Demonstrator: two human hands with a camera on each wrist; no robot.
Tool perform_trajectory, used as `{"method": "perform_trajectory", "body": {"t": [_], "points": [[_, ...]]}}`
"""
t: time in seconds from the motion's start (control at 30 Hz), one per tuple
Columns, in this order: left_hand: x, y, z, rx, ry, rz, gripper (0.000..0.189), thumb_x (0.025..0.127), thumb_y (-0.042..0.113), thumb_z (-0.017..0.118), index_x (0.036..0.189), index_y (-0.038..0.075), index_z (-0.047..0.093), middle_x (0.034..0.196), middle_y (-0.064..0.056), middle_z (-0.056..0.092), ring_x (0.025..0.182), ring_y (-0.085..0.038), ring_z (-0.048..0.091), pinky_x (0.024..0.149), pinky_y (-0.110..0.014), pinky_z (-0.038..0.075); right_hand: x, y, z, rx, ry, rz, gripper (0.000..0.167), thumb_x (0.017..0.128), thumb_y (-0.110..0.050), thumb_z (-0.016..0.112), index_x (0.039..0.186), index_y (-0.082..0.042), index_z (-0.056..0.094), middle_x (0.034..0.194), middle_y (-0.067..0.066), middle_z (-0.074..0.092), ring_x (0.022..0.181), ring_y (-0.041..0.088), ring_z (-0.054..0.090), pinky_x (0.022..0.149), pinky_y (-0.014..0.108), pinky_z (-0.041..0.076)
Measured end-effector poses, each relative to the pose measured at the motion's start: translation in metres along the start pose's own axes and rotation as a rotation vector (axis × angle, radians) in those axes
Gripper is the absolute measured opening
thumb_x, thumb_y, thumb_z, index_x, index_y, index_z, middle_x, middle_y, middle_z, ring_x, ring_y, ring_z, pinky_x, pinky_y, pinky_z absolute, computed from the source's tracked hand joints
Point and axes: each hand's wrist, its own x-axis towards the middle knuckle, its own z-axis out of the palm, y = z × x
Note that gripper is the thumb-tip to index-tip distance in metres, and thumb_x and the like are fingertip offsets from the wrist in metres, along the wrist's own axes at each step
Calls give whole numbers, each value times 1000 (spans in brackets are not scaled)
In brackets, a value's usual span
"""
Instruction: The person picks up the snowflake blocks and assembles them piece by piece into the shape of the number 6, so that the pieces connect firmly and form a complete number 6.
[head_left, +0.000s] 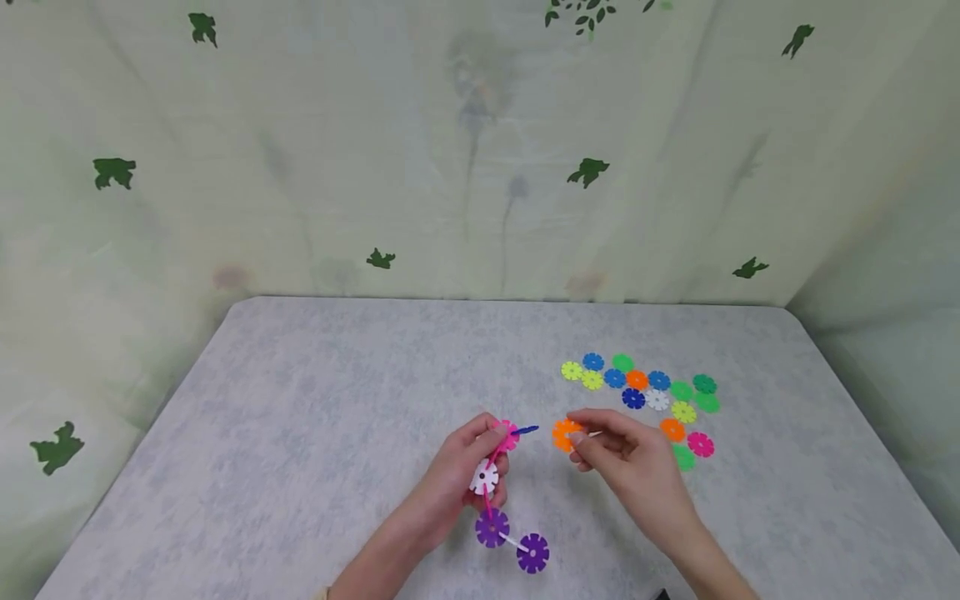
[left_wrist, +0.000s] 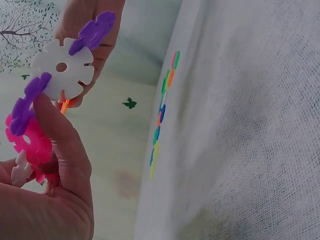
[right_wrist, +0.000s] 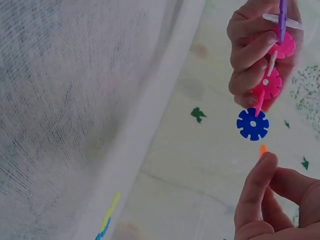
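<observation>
Left hand: my fingers curl round the chain of discs (head_left: 492, 527), thumb over the pink disc (head_left: 507, 435); call it left hand (head_left: 453, 471).
Why there: likely steadies the end link; the blue disc (right_wrist: 253, 133) sticks out past my fingers, slots exposed.
Right hand (head_left: 633, 450): thumb and fingers pinch the orange disc (head_left: 563, 435) by one side, probably to keep its opposite edge bare toward the blue one.
Gap: orange near blue, not touching, both above the tabletop (head_left: 337, 400).
Chain tail: two purple discs at the near end, bridged by a white one.
Loose discs (head_left: 637, 380): flat beyond my right hand, mostly single layer, presumably for easy picking.
Containers: none in view; loose stock sits directly on the tabletop.
</observation>
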Motion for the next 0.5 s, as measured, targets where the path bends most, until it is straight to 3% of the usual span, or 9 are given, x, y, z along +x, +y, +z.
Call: {"method": "perform_trajectory", "body": {"t": [0.27,0.5], "points": [[0,-4,2,-35,-47,-7,30,97,32,61,95,4,50,67,-5,51,45,-17,51,42,-24,46,2,3,8,62,15,58,25,92,-7,69,117,-5,69,91,10,72,81,36,69,74,30,57],[0,-3,4,-51,-69,-13,29,98,32,60,95,5,49,68,-6,52,47,-17,52,45,-24,48,4,5,10,100,22,80,25,93,-13,70,118,-7,68,93,10,72,83,38,69,75,30,57]]}}
